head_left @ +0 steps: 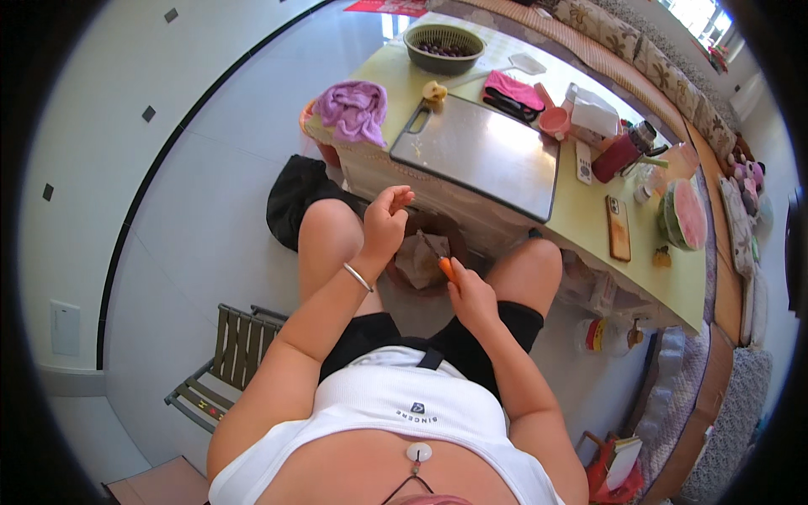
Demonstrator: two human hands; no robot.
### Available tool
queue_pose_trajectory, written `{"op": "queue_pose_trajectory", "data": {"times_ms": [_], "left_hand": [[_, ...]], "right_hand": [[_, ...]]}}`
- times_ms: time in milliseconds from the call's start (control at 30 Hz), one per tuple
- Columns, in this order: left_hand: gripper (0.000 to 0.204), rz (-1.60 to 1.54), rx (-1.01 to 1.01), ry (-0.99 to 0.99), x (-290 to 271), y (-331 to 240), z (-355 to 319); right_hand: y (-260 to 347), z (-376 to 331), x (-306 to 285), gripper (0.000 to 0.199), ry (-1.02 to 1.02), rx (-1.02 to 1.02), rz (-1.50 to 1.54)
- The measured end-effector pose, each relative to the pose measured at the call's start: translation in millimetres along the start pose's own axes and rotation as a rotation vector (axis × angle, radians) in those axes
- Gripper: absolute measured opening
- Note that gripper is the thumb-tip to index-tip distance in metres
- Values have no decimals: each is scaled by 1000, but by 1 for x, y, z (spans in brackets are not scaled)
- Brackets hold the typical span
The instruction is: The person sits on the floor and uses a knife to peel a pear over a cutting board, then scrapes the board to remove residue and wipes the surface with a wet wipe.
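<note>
My right hand (474, 300) is wrapped round the orange handle of a small knife (447, 268). Its narrow dark blade points away, over a waste bin (461, 240) lined with a pale bag, between my knees. To its left, my left hand (385, 225) hovers near the table edge with fingers loosely bent and apart from the knife; nothing shows in it. On the table ahead lies a cutting board (488, 151) with a dark rim and a grey surface. A pale yellow cut piece of fruit (434, 92) rests at its far left corner.
A basket of dark round fruit (444, 48) and a purple towel (352, 113) are at the table's far left. Rightward are a pink cloth (514, 93), remote (583, 162), dark red flask (624, 152), phone (618, 228) and cut watermelon (683, 215). A folding chair (227, 358) stands behind left.
</note>
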State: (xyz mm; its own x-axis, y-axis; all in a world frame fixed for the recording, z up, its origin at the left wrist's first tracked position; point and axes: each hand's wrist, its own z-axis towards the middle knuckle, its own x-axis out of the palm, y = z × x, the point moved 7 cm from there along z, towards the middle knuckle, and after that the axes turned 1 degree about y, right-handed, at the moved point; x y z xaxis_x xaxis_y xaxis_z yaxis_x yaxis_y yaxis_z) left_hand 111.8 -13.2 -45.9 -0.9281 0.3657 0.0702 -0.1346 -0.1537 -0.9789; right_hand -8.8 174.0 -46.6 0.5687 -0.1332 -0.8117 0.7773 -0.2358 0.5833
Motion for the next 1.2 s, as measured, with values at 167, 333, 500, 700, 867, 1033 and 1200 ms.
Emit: {"op": "queue_pose_trajectory", "data": {"times_ms": [167, 333, 500, 700, 867, 1033, 1200], "left_hand": [[38, 486, 87, 127, 4, 25, -21], [52, 861, 87, 343, 24, 60, -38], [62, 1087, 97, 489, 47, 72, -53], [64, 1223, 66, 517, 46, 76, -63], [61, 1209, 342, 528, 62, 51, -74], [61, 1359, 378, 540, 65, 51, -85], [59, 1383, 251, 576, 57, 65, -84]], "right_hand": [[-26, 9, 25, 49, 0, 58, 39], [-43, 6, 22, 45, -83, 86, 438], [-41, -3, 17, 43, -60, 143, 619], [-39, -13, 0, 44, -96, 139, 624], [-40, -14, -8, 44, -138, 132, 670], [-33, -16, -26, 44, -164, 139, 743], [-26, -15, -55, 44, -242, 85, 838]]}}
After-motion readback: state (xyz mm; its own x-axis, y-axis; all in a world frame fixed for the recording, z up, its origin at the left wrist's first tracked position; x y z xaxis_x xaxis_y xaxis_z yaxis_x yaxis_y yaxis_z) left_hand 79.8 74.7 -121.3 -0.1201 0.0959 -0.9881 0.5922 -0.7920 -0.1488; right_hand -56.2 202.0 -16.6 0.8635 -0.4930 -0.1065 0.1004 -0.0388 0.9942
